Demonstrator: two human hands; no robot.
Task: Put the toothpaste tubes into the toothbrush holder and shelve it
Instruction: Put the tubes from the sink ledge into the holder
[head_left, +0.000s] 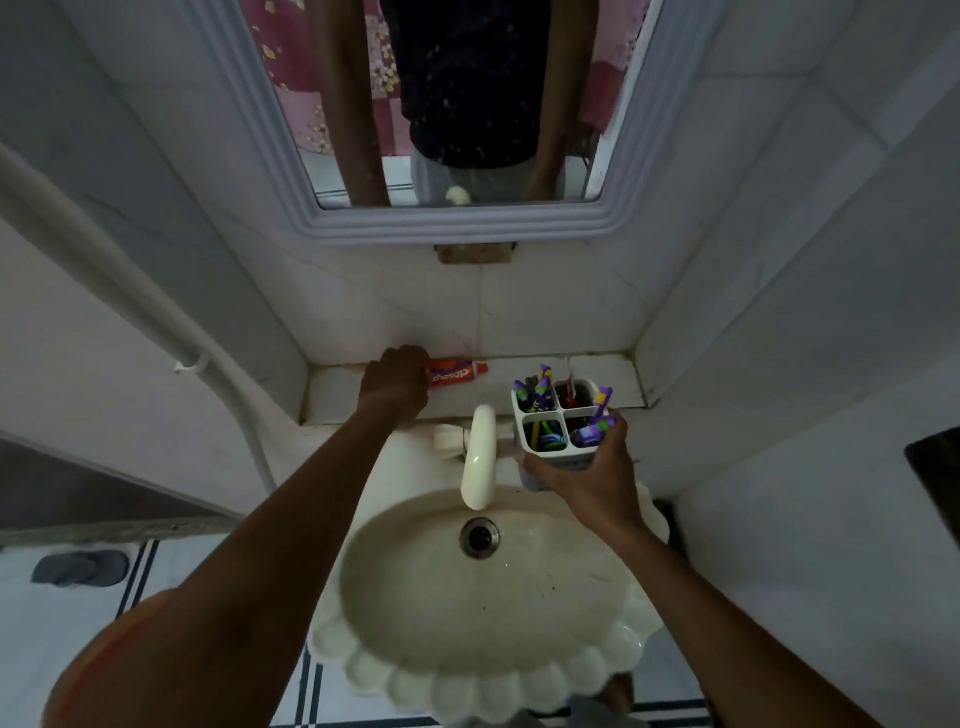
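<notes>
A scalloped cream washbasin fills the lower middle of the room, its tap curving out from the back rim. Behind it a tiled ledge runs along the wall under the mirror.

Over the basin's back right rim the right hand is wrapped round the toothbrush holder, a white four-compartment caddy held upright and just clear of the ledge's front edge, with purple-handled brushes and tubes already standing in its cells.

On the ledge, left of centre and against the wall, lies a red toothpaste tube, cap pointing right. The left hand is closed down over its left end; it looks like a grasp, though the fingers hide the contact.

This seems to be the pickup of the last loose tube. Next it wants lifting, turning end-down, and dropping into a cell with room, perhaps the back right one, then the holder set back on the ledge.
</notes>
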